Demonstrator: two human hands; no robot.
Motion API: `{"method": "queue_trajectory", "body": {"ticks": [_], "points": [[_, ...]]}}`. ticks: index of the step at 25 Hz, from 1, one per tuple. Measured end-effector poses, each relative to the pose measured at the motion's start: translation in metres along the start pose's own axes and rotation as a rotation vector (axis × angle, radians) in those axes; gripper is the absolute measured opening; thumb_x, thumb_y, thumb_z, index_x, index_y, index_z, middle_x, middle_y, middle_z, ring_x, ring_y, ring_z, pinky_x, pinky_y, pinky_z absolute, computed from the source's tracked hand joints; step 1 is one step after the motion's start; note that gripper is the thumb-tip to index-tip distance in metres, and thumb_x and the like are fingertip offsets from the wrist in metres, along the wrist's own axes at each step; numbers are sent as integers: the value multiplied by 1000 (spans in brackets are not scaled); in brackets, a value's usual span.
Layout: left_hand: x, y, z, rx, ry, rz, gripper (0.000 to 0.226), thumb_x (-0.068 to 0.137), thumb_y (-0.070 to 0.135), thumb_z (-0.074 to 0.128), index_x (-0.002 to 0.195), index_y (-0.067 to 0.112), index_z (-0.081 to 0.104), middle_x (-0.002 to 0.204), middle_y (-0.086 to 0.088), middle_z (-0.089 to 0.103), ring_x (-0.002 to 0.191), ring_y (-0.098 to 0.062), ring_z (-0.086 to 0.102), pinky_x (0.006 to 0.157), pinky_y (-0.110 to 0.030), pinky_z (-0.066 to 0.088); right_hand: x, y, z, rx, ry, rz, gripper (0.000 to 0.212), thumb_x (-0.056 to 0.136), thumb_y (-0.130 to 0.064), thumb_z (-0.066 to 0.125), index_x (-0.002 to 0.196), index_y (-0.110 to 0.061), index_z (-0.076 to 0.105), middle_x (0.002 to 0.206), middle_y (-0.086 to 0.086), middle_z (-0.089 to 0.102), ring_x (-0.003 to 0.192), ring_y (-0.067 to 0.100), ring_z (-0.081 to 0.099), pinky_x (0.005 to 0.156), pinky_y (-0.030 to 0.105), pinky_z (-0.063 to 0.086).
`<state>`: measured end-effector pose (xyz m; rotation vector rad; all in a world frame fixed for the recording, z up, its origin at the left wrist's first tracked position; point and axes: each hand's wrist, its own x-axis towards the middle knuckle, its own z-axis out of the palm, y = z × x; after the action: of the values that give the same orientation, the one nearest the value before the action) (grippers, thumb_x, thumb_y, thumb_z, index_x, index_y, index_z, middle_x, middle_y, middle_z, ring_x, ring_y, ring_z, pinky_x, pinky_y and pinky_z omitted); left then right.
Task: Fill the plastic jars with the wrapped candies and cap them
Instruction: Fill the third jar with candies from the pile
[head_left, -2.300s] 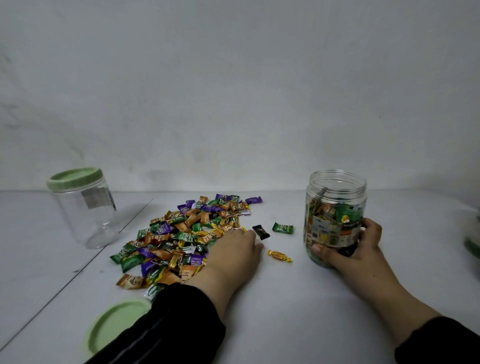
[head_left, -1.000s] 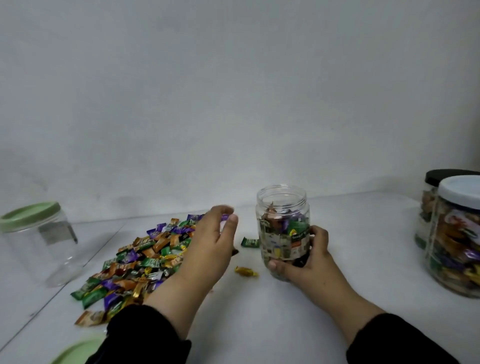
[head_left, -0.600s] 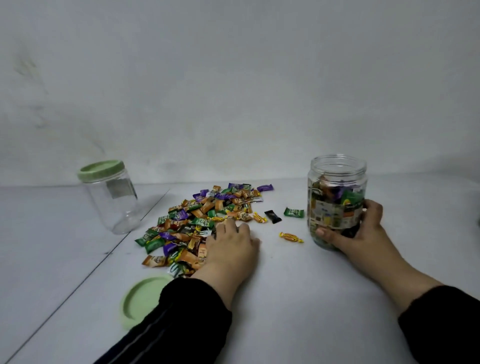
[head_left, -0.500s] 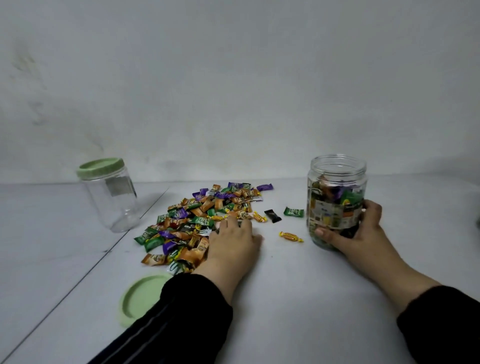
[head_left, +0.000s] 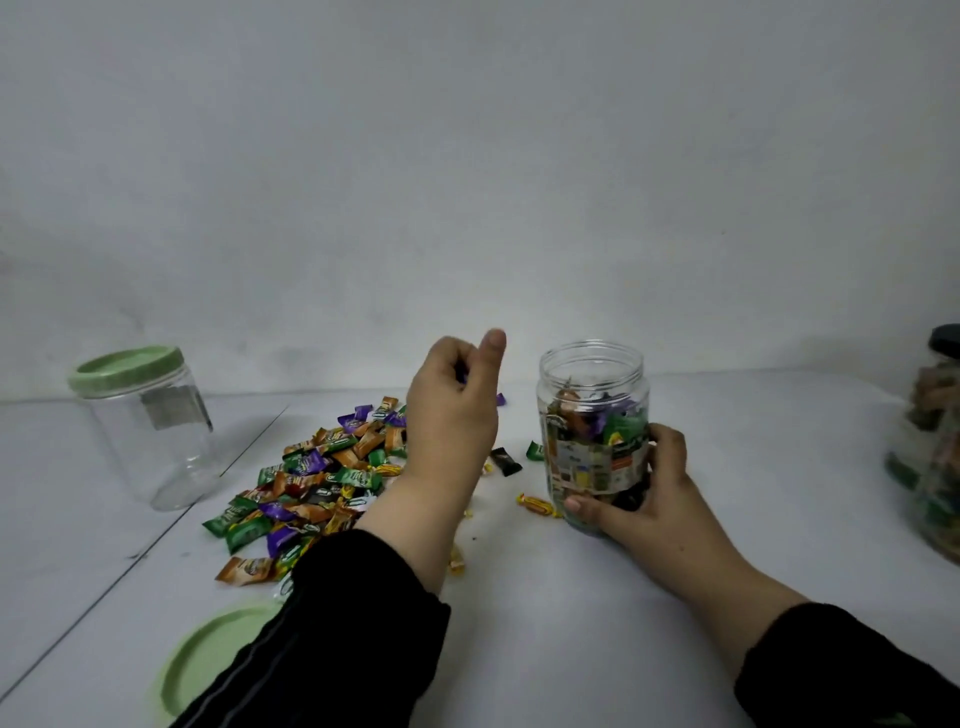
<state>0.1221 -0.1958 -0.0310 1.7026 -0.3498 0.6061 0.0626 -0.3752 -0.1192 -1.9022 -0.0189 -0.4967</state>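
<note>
Since half a second ago, we have lifted our left hand (head_left: 451, 410) off the candy pile (head_left: 317, 478); it is clenched on candies, a purple wrapper showing, just at 9 o'clock of the open jar (head_left: 594, 436). Nearest, at 7 o'clock, a loose green lid (head_left: 208, 660) lies on the surface (head_left: 571, 649). Our right hand (head_left: 641, 493) is grasping the open jar, which we judge about three-quarters full, uncapped. At 10 o'clock stands an empty capped jar (head_left: 150, 426); at 3 o'clock, filled jars (head_left: 930, 457). Many candies remain.
</note>
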Motion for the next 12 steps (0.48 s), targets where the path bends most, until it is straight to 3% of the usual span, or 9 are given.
{"method": "queue_trajectory", "body": {"ticks": [3,5,7,9,12], "points": [[12,37,9,-324,85,8,45,94,53,55,79,11,55,62,3,49,58,-11,52,60,-36,45,-2,-5,0,-58,-25,-40,84,64,-40,91,122,-45,31,122,-22,57,109,-6,60,85,14,53],[14,46,15,-415,86,25,49,93,55,54,84,7,54,62,4,47,62,-15,54,62,-44,45,-3,-8,1,-100,-44,-63,85,64,-44,90,123,-49,29,127,-20,54,115,-1,58,92,21,54],[11,50,18,-403,25,53,51,90,59,51,84,8,53,62,6,46,61,-12,55,62,-41,45,-2,-8,1,-139,-58,-84,87,65,-45,89,124,-53,26,132,-16,52,121,4,56,97,27,53],[7,50,21,-356,-76,73,46,87,57,51,81,11,51,61,5,46,58,-9,52,59,-38,44,-1,-8,1,-155,-60,-98,87,65,-47,88,125,-54,25,131,-17,51,120,3,55,96,25,53],[7,43,24,-19,-240,109,37,96,46,54,82,12,50,68,-4,51,61,-15,50,58,-27,41,-2,-10,2,-155,-57,-107,85,66,-47,88,124,-53,27,128,-20,51,116,0,57,90,20,54]]}}
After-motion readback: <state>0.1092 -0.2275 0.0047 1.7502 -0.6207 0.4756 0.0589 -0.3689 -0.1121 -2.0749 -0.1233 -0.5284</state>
